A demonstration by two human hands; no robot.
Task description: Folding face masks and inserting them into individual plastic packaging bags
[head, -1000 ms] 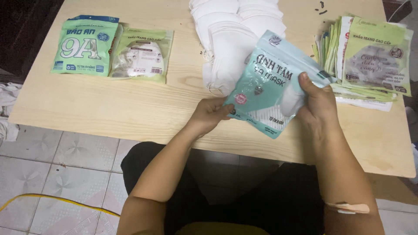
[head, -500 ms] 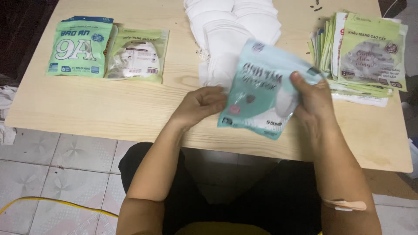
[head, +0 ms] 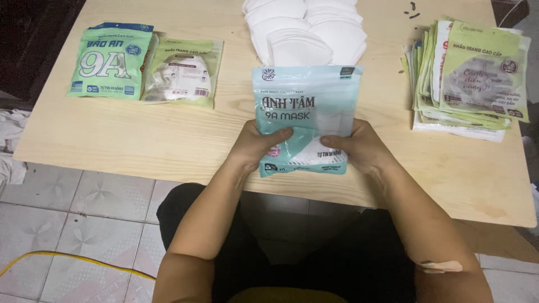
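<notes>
Pouch turned square to camera since half-second ago, now upright, centred. Left hand (head: 255, 145) and right hand (head: 359, 147) both clamped on teal mask pouch (head: 306, 106), above wooden table (head: 140, 140) edge, before white mask stack (head: 306, 33).

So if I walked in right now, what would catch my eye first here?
Most likely the pale blue mask packet, held upright over the near edge of the wooden table by the left hand and right hand. Behind it lies a heap of white masks. A thick stack of green packets sits on the right, and two green packets lie on the left.
</notes>
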